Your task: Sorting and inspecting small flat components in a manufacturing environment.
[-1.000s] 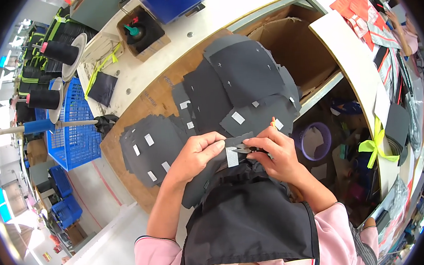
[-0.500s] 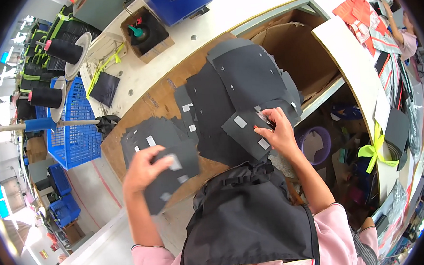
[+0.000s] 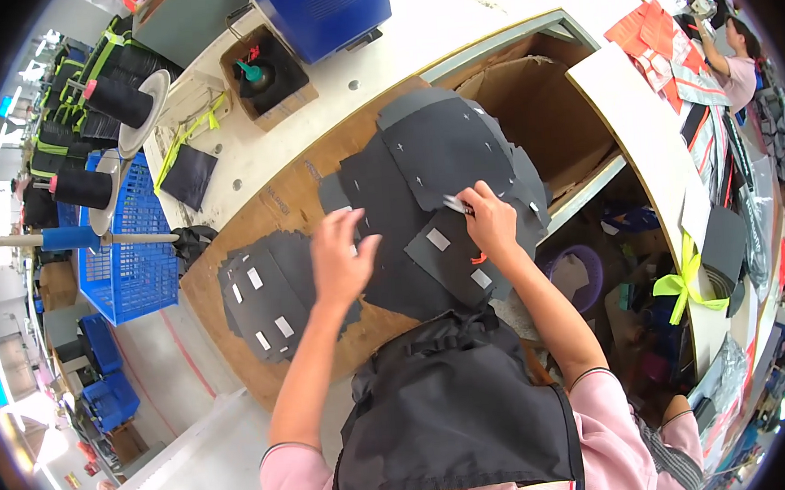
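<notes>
My left hand [image 3: 339, 257] is open, fingers apart, above dark grey fabric pieces [image 3: 384, 187] in the middle of the brown board. A small white patch shows by its fingertips. My right hand [image 3: 494, 225] is closed round small thread snips [image 3: 455, 204]; their metal tips point left and an orange bit shows below the palm. Under that hand lies a dark piece with white patches [image 3: 445, 255]. At left, a pile of dark pieces [image 3: 274, 293] carries several white patches on top. A larger dark stack with small white crosses [image 3: 445, 147] lies beyond my right hand.
A brown board [image 3: 294, 175] spans the work area beside a white table [image 3: 348, 108]. Near its far side stand a cardboard box with a green-capped bottle [image 3: 267, 109] and a blue box [image 3: 325, 16]. Thread cones [image 3: 83, 187] and a blue basket [image 3: 129, 279] are left; a purple bin [image 3: 599, 273] is right.
My left hand has let go of a dark patched piece, which now lies on the left pile, and has moved right and farther away. My right hand has shifted slightly away; the snips' tips now show.
</notes>
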`<move>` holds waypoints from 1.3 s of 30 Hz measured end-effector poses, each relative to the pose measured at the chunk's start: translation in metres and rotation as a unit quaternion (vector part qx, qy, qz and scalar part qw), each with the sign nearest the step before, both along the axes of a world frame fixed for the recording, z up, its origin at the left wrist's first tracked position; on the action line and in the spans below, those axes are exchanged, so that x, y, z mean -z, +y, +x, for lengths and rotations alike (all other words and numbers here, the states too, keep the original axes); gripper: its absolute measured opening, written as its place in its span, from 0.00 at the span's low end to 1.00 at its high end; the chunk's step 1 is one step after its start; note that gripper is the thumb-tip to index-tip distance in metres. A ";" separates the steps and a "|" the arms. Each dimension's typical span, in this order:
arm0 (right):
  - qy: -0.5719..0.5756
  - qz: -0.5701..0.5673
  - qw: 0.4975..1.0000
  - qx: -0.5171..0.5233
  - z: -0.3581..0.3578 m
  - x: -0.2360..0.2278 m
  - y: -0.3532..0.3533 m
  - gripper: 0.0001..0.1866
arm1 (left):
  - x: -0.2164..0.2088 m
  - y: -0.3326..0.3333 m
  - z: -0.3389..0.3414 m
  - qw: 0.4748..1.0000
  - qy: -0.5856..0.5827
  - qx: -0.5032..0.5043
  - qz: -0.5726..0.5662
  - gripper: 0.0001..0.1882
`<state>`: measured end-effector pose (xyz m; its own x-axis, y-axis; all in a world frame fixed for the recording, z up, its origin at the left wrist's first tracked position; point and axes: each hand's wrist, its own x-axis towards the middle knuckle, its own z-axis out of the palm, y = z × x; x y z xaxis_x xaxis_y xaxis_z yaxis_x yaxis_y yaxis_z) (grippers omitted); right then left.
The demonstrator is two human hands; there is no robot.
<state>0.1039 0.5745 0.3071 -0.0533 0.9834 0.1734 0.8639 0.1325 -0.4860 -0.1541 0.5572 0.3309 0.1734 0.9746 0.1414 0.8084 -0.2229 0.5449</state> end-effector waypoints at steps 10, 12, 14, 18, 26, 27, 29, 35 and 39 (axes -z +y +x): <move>0.325 0.057 0.942 -0.055 0.012 -0.089 -0.016 0.05 | -0.072 0.038 0.060 0.983 0.042 0.072 0.165 0.28; 0.638 -0.221 0.734 0.071 0.013 -0.130 -0.025 0.04 | -0.090 0.039 0.044 0.968 -0.153 0.107 -0.170 0.16; 0.675 -0.197 0.709 0.052 0.023 -0.102 -0.032 0.05 | -0.110 0.029 0.042 0.851 -0.347 0.096 -0.382 0.10; 0.690 -0.301 0.653 0.088 0.014 -0.091 -0.048 0.07 | -0.120 0.007 0.051 0.766 -0.468 0.036 -0.439 0.10; 0.201 0.108 0.971 -0.072 0.001 -0.131 -0.060 0.20 | -0.126 -0.002 0.055 0.853 -0.338 0.038 -0.396 0.12; 0.188 0.076 0.975 -0.094 -0.001 -0.132 -0.059 0.20 | -0.125 -0.002 0.054 0.853 -0.336 0.040 -0.398 0.12; 0.176 0.044 0.977 -0.117 -0.001 -0.130 -0.060 0.20 | -0.125 -0.005 0.054 0.875 -0.296 0.053 -0.380 0.13; 0.204 0.067 0.966 -0.145 0.001 -0.120 -0.059 0.17 | -0.128 -0.006 0.052 0.809 -0.364 0.071 -0.457 0.12; 0.156 0.138 0.966 -0.156 0.000 -0.119 -0.060 0.15 | -0.126 -0.008 0.049 0.812 -0.369 0.074 -0.445 0.12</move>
